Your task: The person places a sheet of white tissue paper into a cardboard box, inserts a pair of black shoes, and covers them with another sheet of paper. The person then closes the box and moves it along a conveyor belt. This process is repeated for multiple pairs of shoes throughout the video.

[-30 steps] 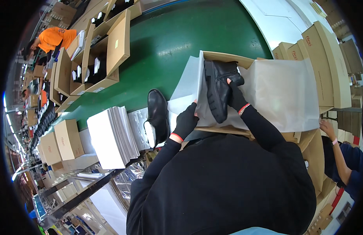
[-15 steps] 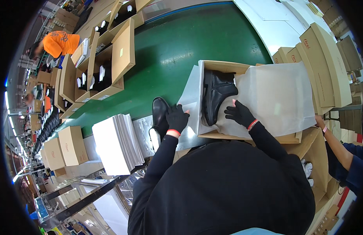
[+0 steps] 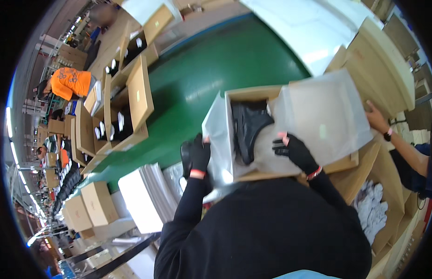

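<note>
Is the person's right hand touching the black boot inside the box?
Apart. The head view shows uncovered pale paper between the right hand and the boot.

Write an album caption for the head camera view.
Left hand at a black boot; right hand over an open box holding another boot.

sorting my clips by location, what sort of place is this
Probably a shoe packing area: a black boot lies in an open box, and more open boxes stand along the green counter.
</note>
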The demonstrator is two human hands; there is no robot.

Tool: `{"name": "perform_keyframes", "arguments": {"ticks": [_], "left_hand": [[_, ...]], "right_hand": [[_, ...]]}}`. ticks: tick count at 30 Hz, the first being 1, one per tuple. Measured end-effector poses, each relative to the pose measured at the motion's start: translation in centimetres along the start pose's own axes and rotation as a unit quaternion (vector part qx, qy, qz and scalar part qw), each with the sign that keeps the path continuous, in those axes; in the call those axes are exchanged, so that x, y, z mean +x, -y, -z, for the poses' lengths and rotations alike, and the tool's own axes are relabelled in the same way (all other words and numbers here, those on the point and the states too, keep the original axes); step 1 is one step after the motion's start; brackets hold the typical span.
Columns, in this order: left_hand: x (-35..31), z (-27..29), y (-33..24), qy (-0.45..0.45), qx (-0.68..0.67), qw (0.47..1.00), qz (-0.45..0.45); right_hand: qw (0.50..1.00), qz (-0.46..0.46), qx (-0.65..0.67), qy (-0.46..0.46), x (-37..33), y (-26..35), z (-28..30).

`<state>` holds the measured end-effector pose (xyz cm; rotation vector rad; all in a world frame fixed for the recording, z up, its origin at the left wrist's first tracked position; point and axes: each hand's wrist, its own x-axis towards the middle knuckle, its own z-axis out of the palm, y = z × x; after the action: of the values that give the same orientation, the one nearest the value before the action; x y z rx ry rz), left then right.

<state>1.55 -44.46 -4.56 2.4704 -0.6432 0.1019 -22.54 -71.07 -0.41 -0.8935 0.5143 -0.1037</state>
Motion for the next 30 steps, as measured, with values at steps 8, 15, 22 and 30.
{"name": "perform_keyframes", "arguments": {"ticks": [8,15,22,30], "left_hand": [[-2.8,1.3,-14.2,0.171,-0.260,0.944,-0.113],[-6.5,-1.2,-15.4,0.324,-0.272,0.854,-0.304],[-6.9,5.5,-10.1,0.422,-0.273,0.864,-0.042],[-8.7,15.5,18.6,-0.193,-0.299,0.915,0.192]], "right_hand": [[0.919,0.247,-0.270,0.148,1.4,9.9,-11.8],[0.621,0.303,-0.671,0.268,4.5,5.8,-14.6],[0.378,0.124,-0.917,-0.026,8.7,1.9,1.5],[0.607,0.263,-0.749,0.021,1.8,2.5,-5.3]]}}
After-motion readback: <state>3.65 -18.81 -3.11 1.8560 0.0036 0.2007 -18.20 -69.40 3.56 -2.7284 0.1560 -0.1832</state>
